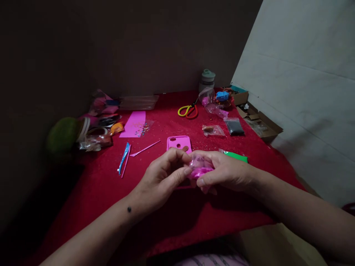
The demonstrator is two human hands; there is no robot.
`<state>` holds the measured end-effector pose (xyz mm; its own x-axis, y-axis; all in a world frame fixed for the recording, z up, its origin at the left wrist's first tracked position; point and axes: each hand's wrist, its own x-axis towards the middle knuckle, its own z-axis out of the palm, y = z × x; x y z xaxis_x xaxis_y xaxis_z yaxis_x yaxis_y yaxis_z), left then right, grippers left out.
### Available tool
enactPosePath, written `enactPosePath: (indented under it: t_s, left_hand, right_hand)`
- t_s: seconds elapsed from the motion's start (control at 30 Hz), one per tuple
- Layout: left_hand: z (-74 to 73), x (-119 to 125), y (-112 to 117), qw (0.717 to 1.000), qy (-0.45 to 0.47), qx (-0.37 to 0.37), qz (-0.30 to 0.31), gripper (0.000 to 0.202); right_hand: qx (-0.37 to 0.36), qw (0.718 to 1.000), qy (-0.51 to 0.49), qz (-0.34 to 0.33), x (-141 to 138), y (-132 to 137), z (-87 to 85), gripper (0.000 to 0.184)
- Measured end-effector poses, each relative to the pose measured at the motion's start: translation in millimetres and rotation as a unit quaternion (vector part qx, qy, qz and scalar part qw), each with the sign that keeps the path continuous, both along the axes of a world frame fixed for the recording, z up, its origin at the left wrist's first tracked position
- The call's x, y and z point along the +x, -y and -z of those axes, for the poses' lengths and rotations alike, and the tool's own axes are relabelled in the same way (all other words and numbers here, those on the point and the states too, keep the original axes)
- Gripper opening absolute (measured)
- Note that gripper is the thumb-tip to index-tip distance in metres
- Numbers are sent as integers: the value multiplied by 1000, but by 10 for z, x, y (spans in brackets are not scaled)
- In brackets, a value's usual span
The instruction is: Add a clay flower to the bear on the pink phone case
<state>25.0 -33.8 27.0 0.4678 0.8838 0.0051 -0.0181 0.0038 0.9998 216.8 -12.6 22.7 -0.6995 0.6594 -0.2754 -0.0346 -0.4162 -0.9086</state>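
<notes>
Between both hands is a clear plastic bag (200, 170) with something bright pink inside. My left hand (169, 170) pinches the bag's left edge between thumb and fingers. Wrapped round its right side, my right hand (224, 171) has the thumb on the pink part. Beneath and just beyond the hands lies a pink phone case (179, 141) with camera and round cutouts; a small brown piece (185, 148) sits on it. The hands hide the case's lower part. A green packet (237, 156) lies behind my right hand.
On the red cloth (155, 207) are blue and pink modelling tools (124, 159), scissors (188, 111), a pink sheet with gems (134, 125) and a dark packet (234, 126). Bagged materials (97, 136) crowd the left. A bottle (207, 79) and cardboard boxes (263, 125) stand at the back right.
</notes>
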Motion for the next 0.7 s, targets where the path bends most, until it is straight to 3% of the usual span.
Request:
enactPosePath:
  t_s: [0.17, 0.5, 0.7]
  left_hand:
    - [-13, -32, -46, 994, 43, -85, 48, 24]
    - [6, 3, -2, 996, 31, -88, -2, 16]
    - [-15, -5, -46, 992, -9, -127, 9, 15]
  right_hand:
    - [-21, 999, -33, -13, 14, -2, 11, 30]
    - [-6, 999, 21, -27, 41, 0, -37, 35]
    - [2, 999, 37, -22, 54, -19, 5, 41]
